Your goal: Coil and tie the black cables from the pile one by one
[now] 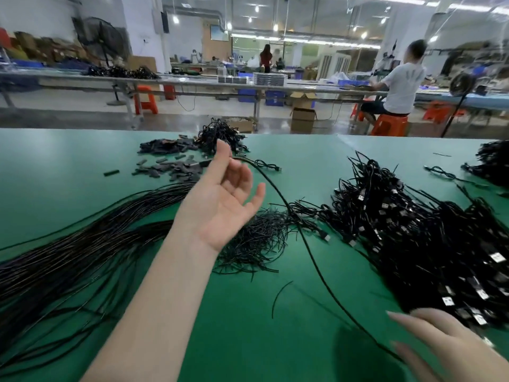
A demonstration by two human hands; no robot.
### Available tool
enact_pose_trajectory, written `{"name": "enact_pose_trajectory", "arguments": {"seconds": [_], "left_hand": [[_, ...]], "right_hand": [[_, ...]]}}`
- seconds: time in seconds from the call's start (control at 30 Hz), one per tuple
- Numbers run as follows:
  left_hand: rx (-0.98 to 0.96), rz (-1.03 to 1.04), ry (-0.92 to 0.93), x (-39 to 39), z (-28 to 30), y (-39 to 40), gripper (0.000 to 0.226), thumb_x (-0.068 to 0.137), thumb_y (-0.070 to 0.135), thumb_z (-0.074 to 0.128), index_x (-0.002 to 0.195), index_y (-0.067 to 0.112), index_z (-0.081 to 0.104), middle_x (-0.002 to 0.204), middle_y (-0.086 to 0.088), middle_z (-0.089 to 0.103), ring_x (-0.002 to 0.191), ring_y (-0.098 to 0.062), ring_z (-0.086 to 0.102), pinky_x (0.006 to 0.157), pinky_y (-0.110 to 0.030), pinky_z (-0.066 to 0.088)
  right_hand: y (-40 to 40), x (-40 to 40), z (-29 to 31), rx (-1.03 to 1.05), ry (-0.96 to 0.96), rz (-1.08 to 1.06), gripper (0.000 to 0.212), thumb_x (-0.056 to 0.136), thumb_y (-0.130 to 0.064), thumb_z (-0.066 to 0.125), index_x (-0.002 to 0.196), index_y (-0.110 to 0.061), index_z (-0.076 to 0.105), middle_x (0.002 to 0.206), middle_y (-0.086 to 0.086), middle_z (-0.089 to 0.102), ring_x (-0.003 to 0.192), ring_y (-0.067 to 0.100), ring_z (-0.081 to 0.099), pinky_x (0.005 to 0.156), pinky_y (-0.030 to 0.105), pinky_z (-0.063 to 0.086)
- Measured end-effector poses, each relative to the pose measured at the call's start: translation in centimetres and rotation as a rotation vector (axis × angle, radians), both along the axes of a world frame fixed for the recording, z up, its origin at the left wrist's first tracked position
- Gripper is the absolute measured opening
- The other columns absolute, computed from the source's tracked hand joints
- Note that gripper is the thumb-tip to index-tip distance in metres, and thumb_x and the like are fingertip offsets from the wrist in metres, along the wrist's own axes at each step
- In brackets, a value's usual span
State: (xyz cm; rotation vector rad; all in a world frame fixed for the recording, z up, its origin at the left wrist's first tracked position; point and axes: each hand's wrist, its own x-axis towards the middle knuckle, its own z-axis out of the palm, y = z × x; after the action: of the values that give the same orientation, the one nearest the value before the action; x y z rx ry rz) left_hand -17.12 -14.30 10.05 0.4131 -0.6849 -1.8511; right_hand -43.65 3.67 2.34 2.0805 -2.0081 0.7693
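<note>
Black cables, green table

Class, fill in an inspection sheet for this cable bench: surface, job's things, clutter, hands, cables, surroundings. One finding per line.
Surface: green matte bench top.
Job's things: long straight black cables bundle at left; heap of coiled black cables with silver plugs at right; short black twist ties pile in the middle.
Clutter: small dark flat plastic pieces scattered at the far side.
Hands: left hand raised, palm up, fingers relaxed; right hand low, fingers straight.
Cables: one single black cable runs between both hands.
Surroundings: orange plastic stools, cardboard boxes, seated person.
</note>
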Motion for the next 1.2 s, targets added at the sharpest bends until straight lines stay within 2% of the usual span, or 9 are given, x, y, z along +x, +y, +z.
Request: {"name": "enact_pose_trajectory", "arguments": {"seconds": [0.1,0.17,0.23,0.3,0.43,0.7,0.97,1.1,1.2], "left_hand": [[-0.035,0.012,-0.052,-1.8,-1.2,1.0,0.021,0.074,0.046,0.07,0.075,0.025,0.076,0.071,0.011,0.061,0.068,-0.008,0.063,0.085,-0.036,0.055],[-0.07,0.057,-0.176,-2.1,-1.7,0.8,0.03,0.075,0.052,0.065,0.083,0.026,0.078,0.072,0.011,0.059,0.068,-0.007,0.059,0.087,-0.031,0.051],[-0.104,0.109,-0.301,-2.0,-1.9,0.4,0.04,0.076,0.057,0.06,0.09,0.025,0.079,0.077,0.009,0.059,0.074,-0.008,0.056,0.088,-0.03,0.046],[-0.124,0.141,-0.378,-1.6,-2.0,-0.2,0.045,0.079,0.06,0.054,0.091,0.025,0.079,0.084,0.008,0.064,0.083,-0.01,0.059,0.091,-0.031,0.046],[-0.177,0.127,-0.472,-1.3,-2.3,-0.9,0.053,0.095,0.057,0.038,0.087,0.026,0.08,0.091,0.007,0.073,0.082,-0.009,0.067,0.078,-0.026,0.053],[-0.206,0.049,-0.599,-1.0,-2.5,-0.9,0.062,0.101,0.054,0.029,0.081,0.025,0.08,0.096,-0.007,0.076,0.069,-0.011,0.068,0.058,-0.027,0.056],[-0.256,0.029,-0.584,-0.9,-2.3,-0.9,0.056,0.104,0.04,0.031,0.081,0.021,0.078,0.096,-0.003,0.076,0.09,-0.014,0.072,0.075,-0.028,0.052],[-0.186,-0.174,-0.515,-0.1,-1.6,-0.3,0.059,0.101,0.038,0.034,0.055,0.021,0.067,0.06,0.004,0.066,0.055,-0.013,0.066,0.056,-0.023,0.053],[-0.22,-0.444,-0.512,0.6,-1.2,0.0,0.062,0.098,0.037,0.032,0.041,0.022,0.051,0.038,0.008,0.044,0.034,-0.009,0.048,0.043,-0.018,0.043]], "right_hand": [[-2.9,5.5,1.8,-0.075,-0.192,0.036,0.054,0.08,-0.056,0.056,0.131,-0.04,0.055,0.122,-0.021,0.051,0.098,0.011,0.06,0.08,0.03,0.049],[-6.0,7.8,2.6,-0.03,-0.375,0.131,0.061,0.081,-0.061,0.048,0.14,-0.045,0.038,0.13,-0.036,0.035,0.12,-0.008,0.041,0.102,0.015,0.032],[-9.4,9.8,3.9,0.025,-0.517,0.214,0.041,0.09,-0.049,0.049,0.13,-0.038,0.051,0.125,-0.033,0.047,0.114,-0.016,0.042,0.098,0.003,0.03],[-12.4,11.6,4.4,0.045,-0.588,0.22,0.016,0.094,-0.038,0.054,0.105,-0.029,0.062,0.097,-0.02,0.065,0.09,-0.003,0.058,0.083,0.017,0.045],[-15.2,13.5,3.8,0.106,-0.769,0.328,0.025,0.095,-0.032,0.057,0.073,-0.021,0.056,0.053,-0.006,0.052,0.048,0.013,0.048,0.052,0.028,0.038],[-15.5,12.6,2.3,0.452,-1.432,0.673,0.034,0.1,-0.034,0.046,0.074,-0.021,0.064,0.062,-0.004,0.042,0.05,0.009,0.025,0.047,0.022,0.017],[-15.8,11.9,1.4,0.598,-1.313,0.666,0.031,0.098,-0.033,0.048,0.074,-0.025,0.065,0.057,-0.005,0.045,0.045,0.01,0.03,0.043,0.02,0.023],[-15.8,10.7,0.3,0.935,-1.119,0.686,0.034,0.086,-0.05,0.053,0.084,-0.025,0.076,0.057,-0.008,0.042,0.047,0.008,0.032,0.045,0.02,0.025],[-16.0,9.1,0.3,0.933,-0.766,0.45,0.046,0.088,-0.056,0.056,0.06,-0.02,0.065,0.049,-0.007,0.039,0.044,0.012,0.029,0.042,0.021,0.025]]}}
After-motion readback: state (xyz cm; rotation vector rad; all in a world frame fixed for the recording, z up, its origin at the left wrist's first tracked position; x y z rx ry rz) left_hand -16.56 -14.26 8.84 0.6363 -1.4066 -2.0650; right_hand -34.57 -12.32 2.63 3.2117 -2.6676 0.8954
